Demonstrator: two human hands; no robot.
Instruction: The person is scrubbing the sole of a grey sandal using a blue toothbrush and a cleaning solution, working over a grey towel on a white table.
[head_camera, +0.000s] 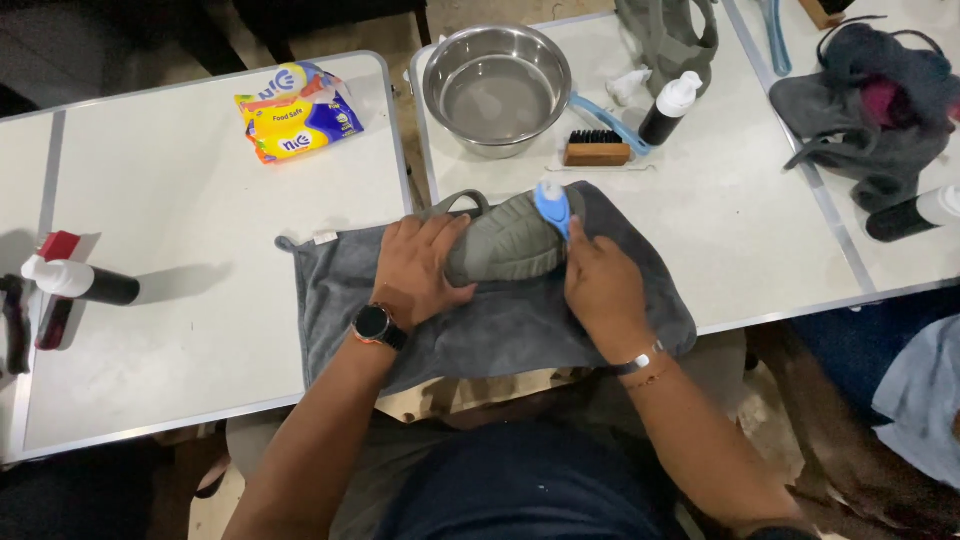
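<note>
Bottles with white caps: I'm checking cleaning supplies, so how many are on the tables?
3. One bottle lies at the left table's left edge, one behind the wooden brush, one at the right edge. Others may be out of view.

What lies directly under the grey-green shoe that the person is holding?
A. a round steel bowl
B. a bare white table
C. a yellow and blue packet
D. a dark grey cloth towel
D: the grey-green shoe, pressed by the left hand and brushed by the right hand, rests on the dark grey cloth towel.
</note>
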